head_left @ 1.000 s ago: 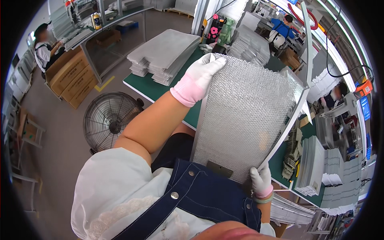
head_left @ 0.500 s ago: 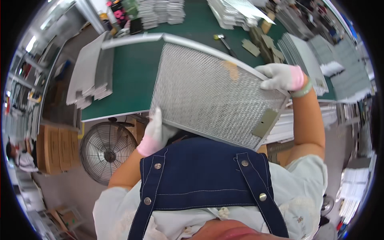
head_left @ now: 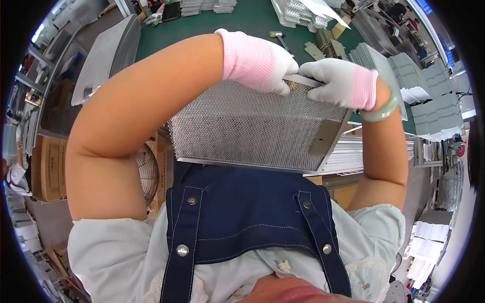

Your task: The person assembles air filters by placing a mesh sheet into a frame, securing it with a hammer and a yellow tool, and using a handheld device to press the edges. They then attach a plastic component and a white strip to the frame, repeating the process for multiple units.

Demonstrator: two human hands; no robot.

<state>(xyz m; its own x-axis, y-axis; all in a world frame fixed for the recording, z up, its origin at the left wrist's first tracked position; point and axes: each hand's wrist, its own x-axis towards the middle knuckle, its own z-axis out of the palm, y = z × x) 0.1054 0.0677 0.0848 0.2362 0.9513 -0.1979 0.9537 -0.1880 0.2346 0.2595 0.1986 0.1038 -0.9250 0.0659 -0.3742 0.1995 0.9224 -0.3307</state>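
A silver metal mesh filter panel [head_left: 242, 131] with a thin metal frame is tilted in front of my apron, its near edge close to the bib. A grey-green metal plate [head_left: 325, 139] sits at its right side. My left hand [head_left: 268, 65], gloved in white with a pink cuff, reaches across to the panel's far edge, with fingers closed on the frame strip [head_left: 303, 80]. Right beside it, my right hand [head_left: 336, 83], in a matching glove, grips the same edge. My left forearm hides the panel's far left corner.
On the green table [head_left: 202, 28], a hammer [head_left: 278, 38] lies beyond my hands, near several metal plates [head_left: 328, 45]. Mesh sheets [head_left: 298, 12] are stacked at the back. Another stack of panels [head_left: 103, 60] stands left. Below it are a floor fan [head_left: 146, 171] and cardboard boxes [head_left: 50, 169].
My left hand has left the panel's near left corner and crossed to its far edge beside my right hand. My right hand has shifted slightly left along the edge. The panel has levelled somewhat.
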